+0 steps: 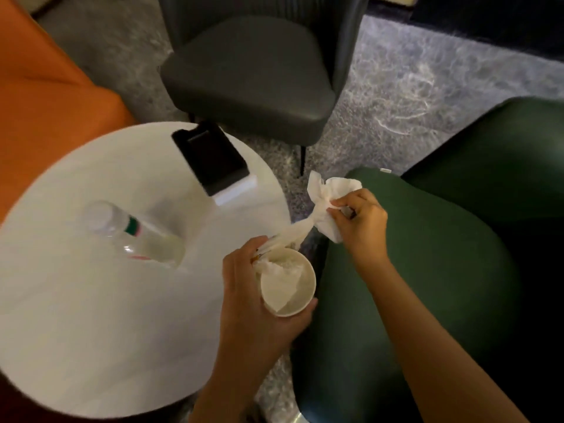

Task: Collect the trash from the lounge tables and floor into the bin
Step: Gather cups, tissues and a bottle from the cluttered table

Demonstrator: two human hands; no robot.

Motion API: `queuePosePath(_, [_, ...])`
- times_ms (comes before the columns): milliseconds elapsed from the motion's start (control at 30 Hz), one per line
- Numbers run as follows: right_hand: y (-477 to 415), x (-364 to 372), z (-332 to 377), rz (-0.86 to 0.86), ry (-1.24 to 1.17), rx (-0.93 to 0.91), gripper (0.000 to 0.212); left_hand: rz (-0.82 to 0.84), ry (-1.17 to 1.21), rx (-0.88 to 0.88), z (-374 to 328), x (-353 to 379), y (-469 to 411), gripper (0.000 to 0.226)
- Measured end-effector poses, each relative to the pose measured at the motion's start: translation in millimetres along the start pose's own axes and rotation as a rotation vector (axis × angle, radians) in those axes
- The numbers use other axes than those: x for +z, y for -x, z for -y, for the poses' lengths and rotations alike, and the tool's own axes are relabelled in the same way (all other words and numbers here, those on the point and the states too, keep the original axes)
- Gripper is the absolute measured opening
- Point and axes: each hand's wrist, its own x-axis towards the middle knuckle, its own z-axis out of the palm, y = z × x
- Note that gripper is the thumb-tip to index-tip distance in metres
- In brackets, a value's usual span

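Observation:
My left hand (pixel 244 288) grips a white paper cup (pixel 300 300) at the right edge of the round white table (pixel 91 315). Crumpled tissue (pixel 280 270) sits inside the cup. My right hand (pixel 361 221) pinches a white crumpled napkin (pixel 326 193) just right of the table, over the green seat. A twisted strip of that napkin stretches down to the cup's rim. A clear plastic bottle (pixel 134 236) with a white cap lies on its side on the table. No bin is in view.
A black tissue box holder (pixel 210 157) stands at the table's far edge. A dark grey chair (pixel 253 74) is beyond the table, an orange seat (pixel 45 87) at left, a green armchair (pixel 427 270) at right. Grey patterned carpet (pixel 412 87) lies between them.

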Motion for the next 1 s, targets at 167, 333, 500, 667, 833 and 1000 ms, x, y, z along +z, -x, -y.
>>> queuePosePath(167, [2.3,40.7,87.0,0.043,-0.085,0.002,0.009,-0.069,-0.013,0.011,2.1,-83.3,-10.3,0.094])
queuePosePath(333, [-7.7,54.7,134.3,0.103,-0.015,0.024,0.012,-0.081,-0.008,-0.001,-10.9,-118.5,-28.9,0.097])
queuePosePath(500, [-39.8,54.2,168.0,0.082,0.041,0.002,0.011,-0.125,-0.043,0.017,-38.2,-139.6,-76.1,0.094])
queuePosePath(667, [-85.8,69.7,190.8,0.089,0.024,0.042,0.016,-0.169,0.032,0.016,-48.3,-175.7,-131.5,0.091])
queuePosePath(833, [-125.5,119.3,187.7,0.224,0.073,0.105,0.025,-0.300,-0.084,-0.025,-21.0,-195.5,-193.2,0.089])
queuePosePath(1000, [-126.9,174.1,155.8,0.308,0.163,0.043,0.020,-0.297,-0.156,-0.220,49.3,-182.2,-211.2,0.096])
